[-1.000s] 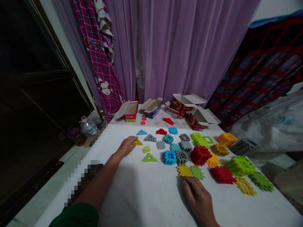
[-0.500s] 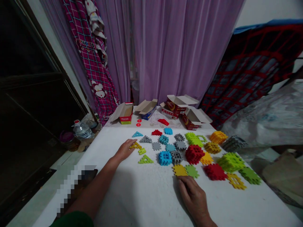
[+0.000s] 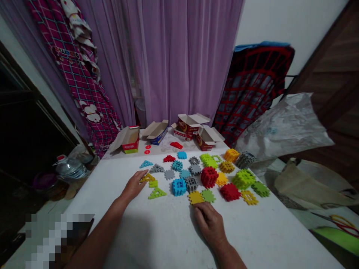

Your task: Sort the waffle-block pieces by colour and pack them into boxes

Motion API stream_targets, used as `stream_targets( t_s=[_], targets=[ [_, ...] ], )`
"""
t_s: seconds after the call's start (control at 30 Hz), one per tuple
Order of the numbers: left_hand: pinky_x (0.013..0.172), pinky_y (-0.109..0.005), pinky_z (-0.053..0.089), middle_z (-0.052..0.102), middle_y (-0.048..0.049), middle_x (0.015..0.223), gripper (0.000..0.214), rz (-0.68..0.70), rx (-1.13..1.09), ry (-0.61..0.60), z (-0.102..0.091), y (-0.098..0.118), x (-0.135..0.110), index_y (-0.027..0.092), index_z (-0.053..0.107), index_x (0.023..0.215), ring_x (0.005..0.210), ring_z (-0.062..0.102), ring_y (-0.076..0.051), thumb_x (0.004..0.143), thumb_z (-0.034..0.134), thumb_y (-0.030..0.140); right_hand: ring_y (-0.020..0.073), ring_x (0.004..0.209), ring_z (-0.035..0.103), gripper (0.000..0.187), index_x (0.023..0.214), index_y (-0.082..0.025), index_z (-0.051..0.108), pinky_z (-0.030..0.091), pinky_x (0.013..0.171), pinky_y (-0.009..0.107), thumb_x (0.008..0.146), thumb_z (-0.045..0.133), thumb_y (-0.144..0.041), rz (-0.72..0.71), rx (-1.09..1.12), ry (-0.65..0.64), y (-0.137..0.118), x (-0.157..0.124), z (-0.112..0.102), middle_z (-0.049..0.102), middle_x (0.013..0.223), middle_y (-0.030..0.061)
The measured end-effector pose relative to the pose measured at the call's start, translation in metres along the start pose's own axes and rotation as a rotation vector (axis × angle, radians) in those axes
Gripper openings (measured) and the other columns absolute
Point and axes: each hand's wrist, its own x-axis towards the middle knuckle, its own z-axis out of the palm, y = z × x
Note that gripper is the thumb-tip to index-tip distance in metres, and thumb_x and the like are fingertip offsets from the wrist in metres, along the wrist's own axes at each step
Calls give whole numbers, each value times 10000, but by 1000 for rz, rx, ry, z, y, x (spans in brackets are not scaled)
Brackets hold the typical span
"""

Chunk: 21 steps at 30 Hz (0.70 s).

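Observation:
My left hand [image 3: 136, 184] is at the left of the table with its fingertips on a yellow triangular interlocking block [image 3: 148, 178]. Just below that block lies a small lime-green piece [image 3: 153, 184], and nearer to me a lime-green triangular block [image 3: 157, 193]. A grey triangular block [image 3: 157, 168] and a light-blue one [image 3: 146, 164] lie beyond the hand. My right hand [image 3: 209, 223] rests on the table, its fingers curled in with nothing visible in them. Its knuckles are at the near edge of a yellow square block [image 3: 195, 197], beside a green square block [image 3: 208, 195].
Stacks of square interlocking blocks stand to the right: blue [image 3: 178, 186], dark red [image 3: 209, 177], lime green [image 3: 244, 179] and orange [image 3: 231, 155]. Open cardboard boxes [image 3: 131, 140] line the table's far edge before a purple curtain [image 3: 179, 63]. Scissors [image 3: 343, 224] lie off to the right.
The view has swung to the right, so the table appears farther left. My left hand and the yellow triangular block have shifted slightly toward the small lime-green piece. My right hand keeps its curled pose.

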Motion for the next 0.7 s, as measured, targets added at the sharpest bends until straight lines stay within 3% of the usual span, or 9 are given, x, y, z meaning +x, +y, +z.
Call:
stream_targets(
  t_s=[0.17,0.37,0.43,0.53,0.63,0.7],
  targets=[
    [1041,-417,463,608,-84,1278,498,-41,-158,24,-4,-2,-3,212,617,1224,1149,604,-235,746,577,345,151,665,662,179,849,-206,676,541,614,243,890,502,-194,5,10,59,-2,3,-1,688,729,38],
    [1044,-454,459,651,-141,1228,721,-334,-516,58,-16,-3,-16,151,588,1222,1206,582,-293,623,724,528,152,652,687,178,854,-198,696,555,611,230,885,523,-224,69,13,181,3,6,-11,723,741,40],
    [1069,-446,438,682,-122,1177,689,-418,-611,117,-20,-2,-20,158,596,1208,1197,589,-277,631,745,503,153,628,693,182,856,-195,703,559,595,227,881,528,-237,87,-3,230,4,5,-16,738,747,43],
    [1084,-394,433,694,-81,1153,474,-539,-755,278,-24,-2,-22,180,644,1115,1092,649,-213,684,736,356,142,554,678,200,863,-197,709,552,553,216,882,516,-242,89,-25,233,5,5,-23,742,708,31],
    [1024,-321,492,713,-40,1072,278,-641,-878,385,-24,0,-18,185,675,1010,908,695,-140,733,670,201,135,539,676,200,871,-201,717,545,549,207,878,522,-247,52,-42,229,11,12,-36,747,703,26],
    [955,-274,534,720,-26,1020,218,-660,-914,404,-24,2,-16,182,685,971,828,697,-114,760,637,154,137,554,682,200,865,-201,721,542,554,207,875,534,-271,73,-60,305,21,23,-52,753,719,30]
  ],
)
